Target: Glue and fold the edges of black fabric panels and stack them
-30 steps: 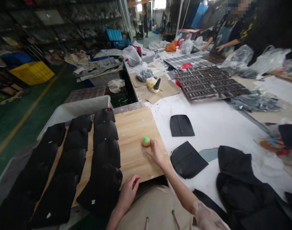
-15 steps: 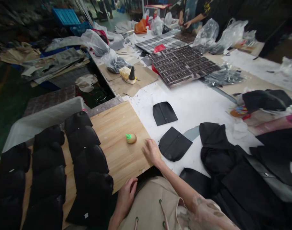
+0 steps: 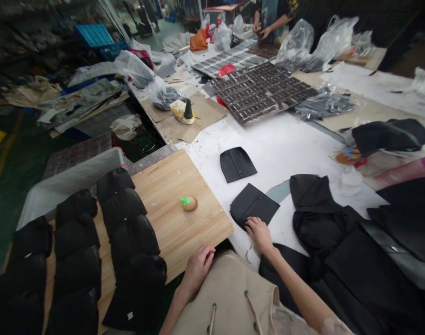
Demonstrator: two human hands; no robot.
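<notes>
My right hand (image 3: pixel 259 233) reaches onto the white table, its bent fingertips lying on the near edge of a black leather-like panel (image 3: pixel 256 204). This panel is rounded on one side, with a centre seam and a small fitting. A similar panel (image 3: pixel 238 165) lies flat just beyond it. Against my apron, at the near edge of the wooden board (image 3: pixel 170 177), rests my left hand (image 3: pixel 200 263), its fingers curled together; nothing shows in it. A small round bottle (image 3: pixel 189 203) with a green tip is on the board. Overlapping rows of black pieces (image 3: pixel 137 288) cover the board's left side.
Black material (image 3: pixel 359 251) is heaped at my right. A dark tray of small strips (image 3: pixel 264 90) lies farther back, near plastic bags (image 3: pixel 296 42). A pale bin (image 3: pixel 73 172) stands beyond the board at left. Another person's hands (image 3: pixel 264 31) work at the far table.
My right hand has moved right, from the board's edge onto the nearer black panel. My left hand stays by the board's near edge. The view has shifted slightly.
</notes>
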